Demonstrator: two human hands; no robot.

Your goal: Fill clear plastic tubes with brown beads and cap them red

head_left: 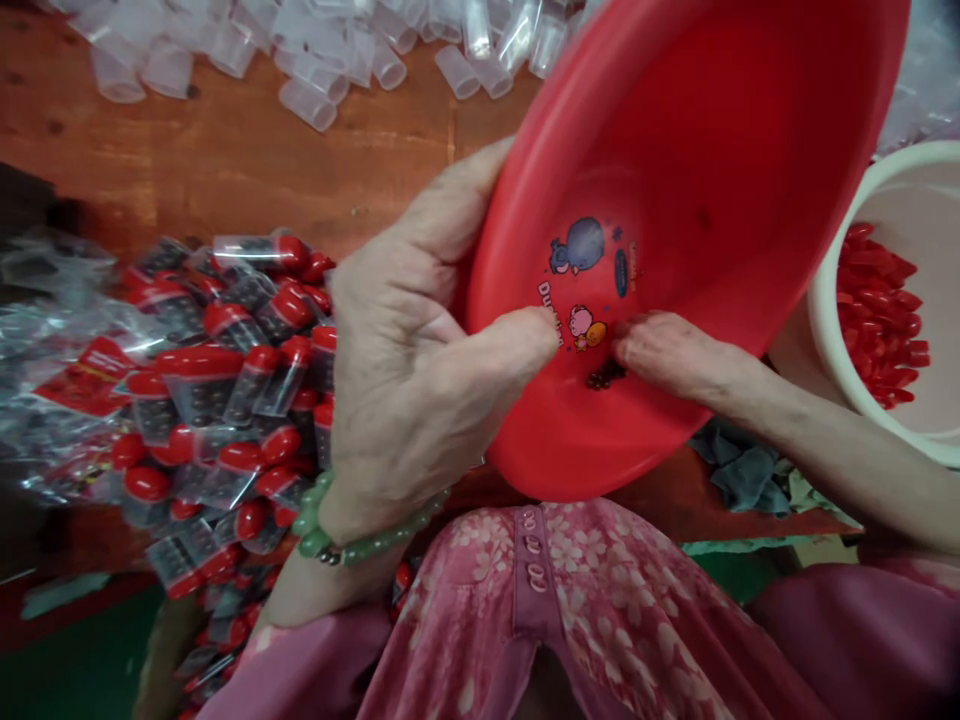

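- Our left hand (405, 360) clamps the tilted red plastic basin (675, 130) by its rim, thumb (517, 345) pressed on the inner face, the other fingers behind the wall.
- Our right hand (660, 350) sits inside the basin, fingertips (626, 340) bunched; we cannot tell whether they pinch anything.
- A small clump of dark bits (604, 376) lies on the basin floor, at about 7 o'clock from those fingertips and almost touching them. It runs slightly longer along a 2-to-8 o'clock line, and the right hand is nearer than the left thumb.
- Printed cartoon birds (577, 250) mark the floor at 12 o'clock from the clump.
- At 9 o'clock, bagged red-capped clear tubes (225, 400) are heaped on a wooden table (225, 160).
- At 3 o'clock, a white bucket (825, 300) holds red pieces (877, 310).
- At 11 o'clock lie loose clear plastic cups (300, 50).
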